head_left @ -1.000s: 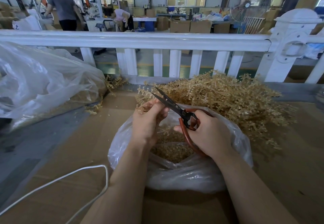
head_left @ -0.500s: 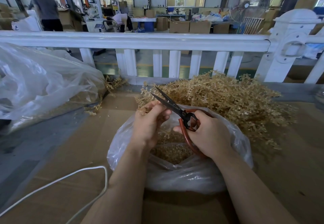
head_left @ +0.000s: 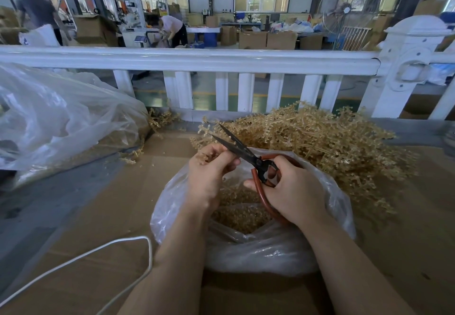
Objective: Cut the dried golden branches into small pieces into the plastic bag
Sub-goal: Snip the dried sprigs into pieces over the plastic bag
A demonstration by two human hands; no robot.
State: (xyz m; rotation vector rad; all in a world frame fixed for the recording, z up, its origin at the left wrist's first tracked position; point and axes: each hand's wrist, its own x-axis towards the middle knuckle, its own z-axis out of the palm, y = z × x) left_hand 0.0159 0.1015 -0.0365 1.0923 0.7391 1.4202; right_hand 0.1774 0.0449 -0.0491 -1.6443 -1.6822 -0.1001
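Golden sprig (head_left: 204, 157) pinched in left hand (head_left: 209, 174), held over the mouth of the clear plastic bag (head_left: 258, 250) so cut bits likely drop inside. Cut pieces (head_left: 240, 212) already lie in the bag. Right hand (head_left: 293, 191) grips the red-handled scissors (head_left: 248, 157), blades parted beside the sprig. Uncut branch pile (head_left: 320, 142) sits just behind the bag, within reach; white cord (head_left: 103, 250) to its left.

No legible text or labels
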